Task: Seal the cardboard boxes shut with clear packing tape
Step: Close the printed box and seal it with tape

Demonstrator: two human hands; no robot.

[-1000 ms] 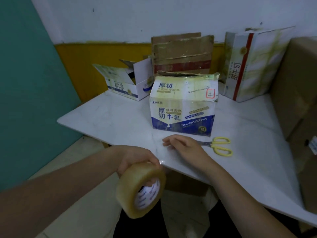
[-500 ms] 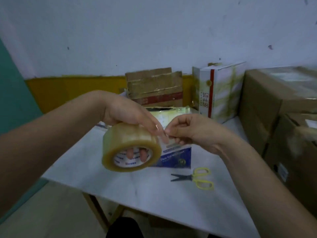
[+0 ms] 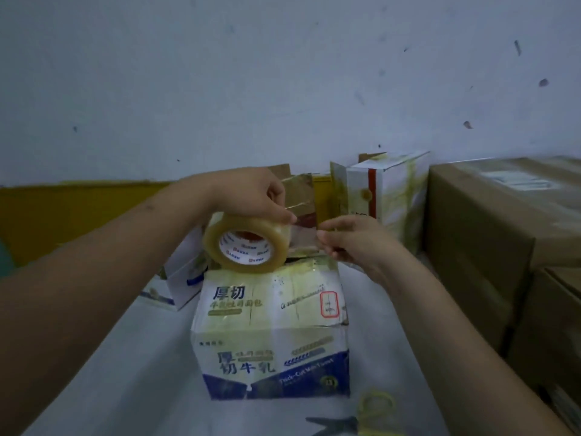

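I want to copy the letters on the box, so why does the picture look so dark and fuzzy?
Head view: the light is dim and bluish; the milk toast box has soft, smeared print; the scissors at the bottom edge are blurred; the brown boxes on the right bend from wide-angle distortion.

Both hands raised together: left hand [image 3: 251,196] gripping, right hand [image 3: 355,240] pinching.

I see through one wide-angle head camera, looking forward and slightly down over the table [image 3: 132,372] toward the wall [image 3: 283,73]. It sits close: both forearms enter from the bottom corners, and a box [image 3: 270,335] fills the centre.
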